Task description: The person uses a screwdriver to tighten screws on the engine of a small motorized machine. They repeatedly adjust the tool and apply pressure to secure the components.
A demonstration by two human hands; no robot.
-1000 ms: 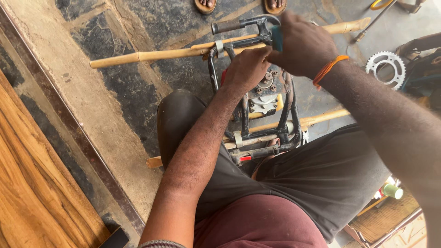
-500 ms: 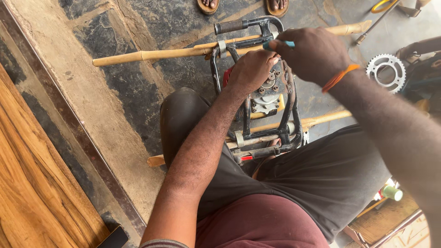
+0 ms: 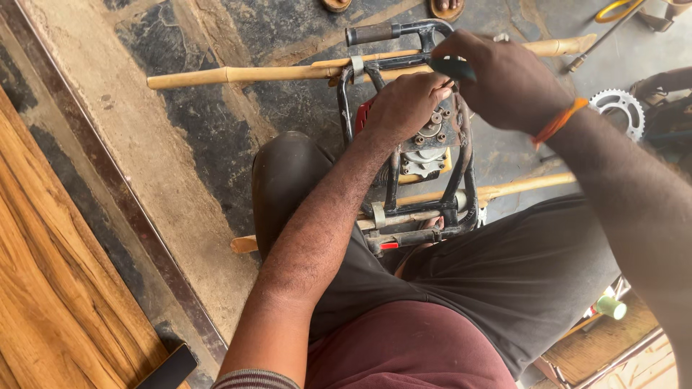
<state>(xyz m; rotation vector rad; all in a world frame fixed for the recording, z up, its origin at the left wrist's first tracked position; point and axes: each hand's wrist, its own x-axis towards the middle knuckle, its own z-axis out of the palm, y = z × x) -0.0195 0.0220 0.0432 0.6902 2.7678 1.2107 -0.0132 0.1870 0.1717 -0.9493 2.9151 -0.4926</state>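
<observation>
A small engine [image 3: 424, 148] in a black tubular frame [image 3: 393, 176] stands on the stone floor between my knees. Two bamboo poles [image 3: 245, 73] are strapped across the frame. My left hand [image 3: 406, 104] rests on top of the engine with its fingers curled, pinching something small I cannot make out. My right hand [image 3: 508, 83], with an orange band on the wrist, grips a dark tool handle [image 3: 453, 68] just above the left hand, over the engine's bolted top.
A toothed sprocket [image 3: 618, 108] lies on the floor at the right. A wooden plank [image 3: 50, 288] runs along the left edge. Yellow-handled shears [image 3: 620, 10] lie at the top right, sandalled feet [image 3: 393, 6] show at the top, and a green spool [image 3: 610, 307] sits low right.
My right hand has moved right and down over the engine top, closing in on my left hand. The camera view has shifted slightly.
</observation>
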